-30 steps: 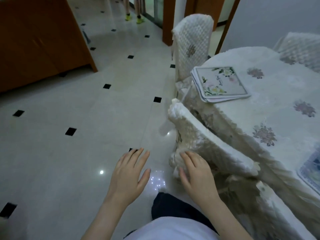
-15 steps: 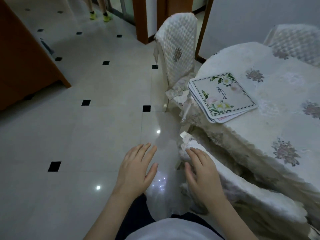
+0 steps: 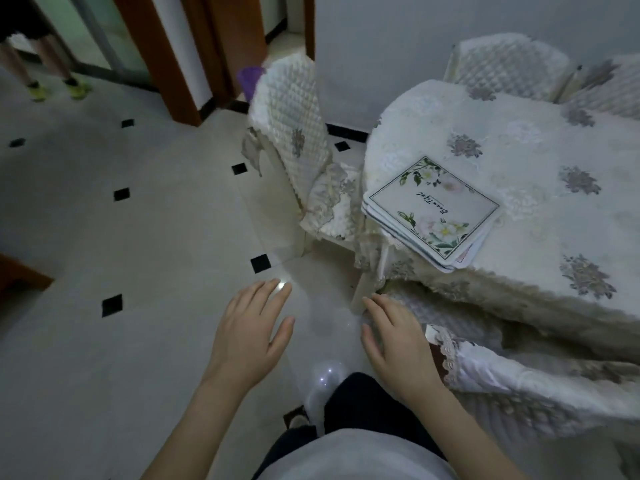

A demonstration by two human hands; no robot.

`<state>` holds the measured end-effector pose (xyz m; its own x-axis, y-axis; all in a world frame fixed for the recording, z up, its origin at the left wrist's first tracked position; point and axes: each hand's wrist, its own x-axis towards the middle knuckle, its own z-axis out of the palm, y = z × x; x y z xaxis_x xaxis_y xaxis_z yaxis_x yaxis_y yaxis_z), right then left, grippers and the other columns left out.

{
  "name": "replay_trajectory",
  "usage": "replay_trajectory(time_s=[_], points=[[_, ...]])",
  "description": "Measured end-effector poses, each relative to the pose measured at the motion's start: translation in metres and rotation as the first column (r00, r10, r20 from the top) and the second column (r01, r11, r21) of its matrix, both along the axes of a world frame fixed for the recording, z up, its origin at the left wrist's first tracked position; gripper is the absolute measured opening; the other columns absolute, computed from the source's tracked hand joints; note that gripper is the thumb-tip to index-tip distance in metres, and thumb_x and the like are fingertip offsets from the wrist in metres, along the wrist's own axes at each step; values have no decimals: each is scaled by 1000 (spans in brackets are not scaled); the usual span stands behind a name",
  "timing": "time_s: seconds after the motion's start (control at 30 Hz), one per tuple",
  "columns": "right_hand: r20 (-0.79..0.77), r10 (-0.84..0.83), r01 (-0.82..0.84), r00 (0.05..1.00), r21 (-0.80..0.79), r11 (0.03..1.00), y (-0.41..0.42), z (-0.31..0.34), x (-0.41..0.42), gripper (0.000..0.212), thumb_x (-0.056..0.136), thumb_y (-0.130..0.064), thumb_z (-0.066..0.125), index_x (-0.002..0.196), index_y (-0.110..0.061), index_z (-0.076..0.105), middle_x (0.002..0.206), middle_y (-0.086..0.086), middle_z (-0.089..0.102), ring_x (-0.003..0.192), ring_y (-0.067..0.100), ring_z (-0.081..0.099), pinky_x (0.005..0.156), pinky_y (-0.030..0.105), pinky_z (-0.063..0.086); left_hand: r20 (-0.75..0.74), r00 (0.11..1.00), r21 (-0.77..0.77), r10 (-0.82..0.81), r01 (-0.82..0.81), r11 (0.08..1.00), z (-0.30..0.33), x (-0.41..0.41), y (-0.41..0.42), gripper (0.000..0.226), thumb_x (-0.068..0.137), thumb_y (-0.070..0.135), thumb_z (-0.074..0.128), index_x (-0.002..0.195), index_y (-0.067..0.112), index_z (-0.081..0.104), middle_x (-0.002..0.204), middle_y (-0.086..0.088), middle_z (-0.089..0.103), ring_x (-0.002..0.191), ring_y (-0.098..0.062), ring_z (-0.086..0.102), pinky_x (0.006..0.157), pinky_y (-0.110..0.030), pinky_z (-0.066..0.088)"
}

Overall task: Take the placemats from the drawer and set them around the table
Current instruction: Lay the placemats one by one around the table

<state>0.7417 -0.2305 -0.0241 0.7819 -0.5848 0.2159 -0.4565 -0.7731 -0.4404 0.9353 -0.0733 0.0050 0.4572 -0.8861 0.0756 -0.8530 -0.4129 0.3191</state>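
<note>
A stack of several floral placemats [image 3: 433, 211] lies on the near left edge of the round table [image 3: 540, 188], which wears a white flowered cloth. Both my hands hang in front of me over the floor, below and left of the stack. My left hand [image 3: 251, 329] is held out flat with straight fingers and holds nothing. My right hand [image 3: 398, 337] is also flat and empty, its fingers beside the covered back of the nearest chair [image 3: 502, 368]; whether they touch it I cannot tell.
A second quilt-covered chair [image 3: 294, 133] stands left of the table, and two more [image 3: 512, 67] at the back. The pale tiled floor [image 3: 138, 271] spreads to the left. A person's legs in yellow shoes [image 3: 55, 88] stand by the far doorway.
I have walked forward along the table, so the stack of placemats now sits closer and more to the centre. Both hands stayed flat and empty.
</note>
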Motion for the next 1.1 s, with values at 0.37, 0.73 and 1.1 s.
replay_trajectory(time_s=[0.37, 0.73, 1.1], points=[[-141, -208, 213, 968, 20, 977, -91, -26, 85, 46, 94, -34, 37, 131, -12, 55, 130, 5, 57, 124, 22, 50, 105, 46, 40, -60, 969, 23, -241, 242, 970, -30, 93, -127, 48, 96, 42, 32, 130, 16, 54, 130, -2, 57, 121, -18, 49, 103, -30, 32], [-52, -525, 526, 850, 21, 850, -200, -3, 105, 46, 93, -32, 39, 128, -9, 57, 124, 6, 61, 117, 24, 53, 101, 45, 44, -18, 859, -86, -511, 508, 857, -1, 155, -317, 45, 95, 37, 39, 127, 12, 57, 125, -5, 59, 112, -21, 55, 92, -38, 47], [-73, -721, 725, 689, 43, 688, -256, -22, 112, 43, 94, -31, 40, 126, -9, 58, 122, 6, 61, 117, 25, 52, 101, 45, 44, -80, 672, -44, -736, 736, 676, -39, 164, -435, 46, 94, 38, 39, 126, 11, 59, 125, -5, 60, 115, -22, 55, 93, -41, 48]])
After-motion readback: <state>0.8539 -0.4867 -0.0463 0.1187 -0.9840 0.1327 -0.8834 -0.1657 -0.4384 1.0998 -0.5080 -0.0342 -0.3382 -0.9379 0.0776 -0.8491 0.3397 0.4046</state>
